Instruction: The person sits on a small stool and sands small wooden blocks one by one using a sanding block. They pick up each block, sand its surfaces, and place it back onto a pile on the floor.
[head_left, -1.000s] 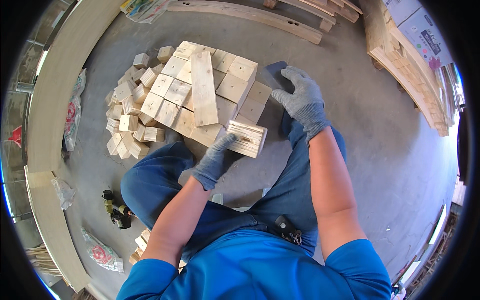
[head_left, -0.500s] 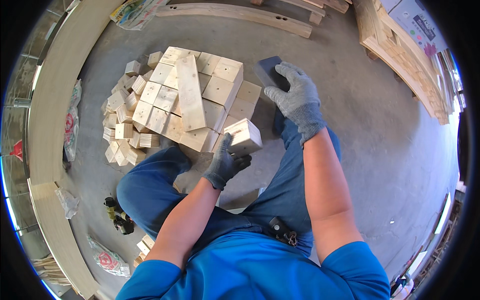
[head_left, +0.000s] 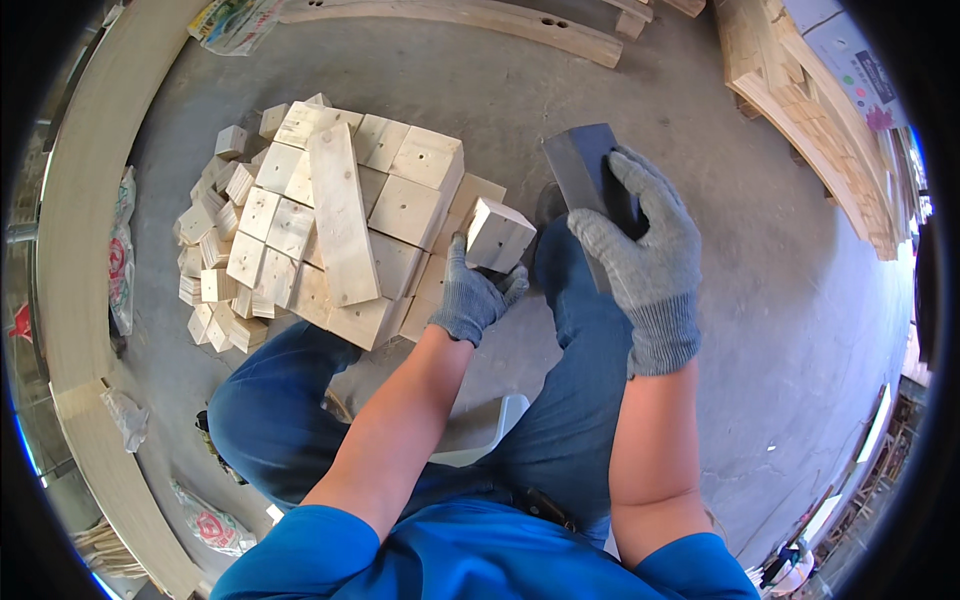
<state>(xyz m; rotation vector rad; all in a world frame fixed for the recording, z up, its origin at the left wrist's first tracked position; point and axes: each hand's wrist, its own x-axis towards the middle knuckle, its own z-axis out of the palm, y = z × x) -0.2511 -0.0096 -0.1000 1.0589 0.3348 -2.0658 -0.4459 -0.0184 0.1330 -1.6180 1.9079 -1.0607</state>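
My gloved left hand [head_left: 474, 300] is closed around a pale wooden block [head_left: 500, 236], fingers beneath it and thumb along its left side. It is held above the near right edge of a stack of larger wooden blocks [head_left: 410, 207]. Over my right knee, my gloved right hand [head_left: 650, 245] grips a dark grey rectangular piece [head_left: 577, 160], long and flat-faced, perhaps a sanding block; the palm hides part of it. The two held things are apart. Across the stack lies a short flat board [head_left: 343, 215].
Small wooden offcuts [head_left: 215, 285] are heaped left of the stack. A long beam [head_left: 450, 15] lies on the floor at the far side. Wooden pieces [head_left: 800, 120] stand at the far right with a printed box. Plastic bags [head_left: 212, 520] and a long board [head_left: 85, 250] line the left.
My right hand has come nearer to me and slightly right, and the dark piece is tilted differently. My left hand has shifted slightly right and away, turning the wooden block. The whole view has shifted.
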